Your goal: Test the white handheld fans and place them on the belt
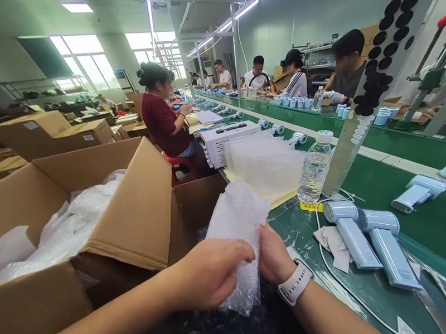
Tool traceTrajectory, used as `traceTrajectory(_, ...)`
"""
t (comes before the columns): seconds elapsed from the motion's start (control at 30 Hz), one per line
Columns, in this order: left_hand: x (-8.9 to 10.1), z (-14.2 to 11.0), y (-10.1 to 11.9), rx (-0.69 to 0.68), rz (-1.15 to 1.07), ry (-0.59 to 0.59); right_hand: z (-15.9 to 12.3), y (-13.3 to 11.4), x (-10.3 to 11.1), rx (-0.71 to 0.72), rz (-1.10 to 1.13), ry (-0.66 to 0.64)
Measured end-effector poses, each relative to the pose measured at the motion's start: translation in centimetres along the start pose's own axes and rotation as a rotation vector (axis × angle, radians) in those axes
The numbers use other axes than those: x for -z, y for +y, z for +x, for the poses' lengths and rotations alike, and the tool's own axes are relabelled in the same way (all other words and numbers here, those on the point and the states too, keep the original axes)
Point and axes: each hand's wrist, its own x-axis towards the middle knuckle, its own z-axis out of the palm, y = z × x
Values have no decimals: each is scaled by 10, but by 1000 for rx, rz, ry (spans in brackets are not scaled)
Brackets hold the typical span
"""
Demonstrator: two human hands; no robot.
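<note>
My left hand [210, 269] and my right hand [274, 254] both pinch a clear bubble-wrap bag [237, 237], which hangs upright between them. A white watch band [295, 282] circles my right wrist. To the left, an open cardboard box [131, 214] holds loose white plastic bags [54, 239], close to my left hand. Right of my right hand, two pale blue handheld appliances [380, 245] lie on the green workbench [301, 230], with a white cord [354, 303] curving past them.
A water bottle [315, 167] and a stack of clear bags [266, 162] stand on the bench beyond my hands, beside a white carton [227, 142]. A seated person [162, 123] works further along. More people sit across the bench. Cardboard boxes [50, 134] fill the left.
</note>
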Motion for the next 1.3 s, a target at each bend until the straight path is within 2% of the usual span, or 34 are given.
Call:
traceTrajectory(0.07,0,-2,-1,141,-140,7,0,1,0,31,32,-9)
traceTrajectory(0.1,-1,-2,-3,217,-224,66,0,2,1,36,35,-15)
traceTrajectory(0.27,-15,5,-24,678,-652,534,-6,6,-1,53,-26,-49)
traceTrajectory(0.33,-18,10,-31,801,-819,659,-8,6,-2,96,-98,-59)
traceTrajectory(0.4,-19,14,-34,892,-1008,716,-8,5,-1,159,-201,-71)
traceTrajectory(0.47,-17,15,-35,938,-1147,671,-8,6,0,227,-317,-91)
traceTrajectory(0.57,-17,14,-34,936,-1206,593,-6,9,4,300,-440,-104)
traceTrajectory(0.6,-17,14,-34,922,-1221,612,-5,10,5,303,-453,-96)
traceTrajectory(0.7,-17,15,-35,852,-1234,781,1,11,10,229,-401,-24)
traceTrajectory(0.77,-14,15,-36,801,-1164,873,5,11,13,177,-328,31)
traceTrajectory(0.83,-8,13,-36,746,-1050,916,8,11,14,161,-264,65)
traceTrajectory(0.9,-2,10,-35,692,-939,895,9,10,15,153,-229,77)
traceTrajectory(0.97,4,7,-32,669,-843,826,8,11,14,148,-232,78)
traceTrajectory(1.1,9,8,-25,730,-713,634,6,13,13,146,-264,52)
traceTrajectory(1.2,5,10,-25,788,-712,535,5,13,12,137,-267,33)
traceTrajectory(1.3,-4,9,-28,818,-840,467,3,11,10,148,-289,8)
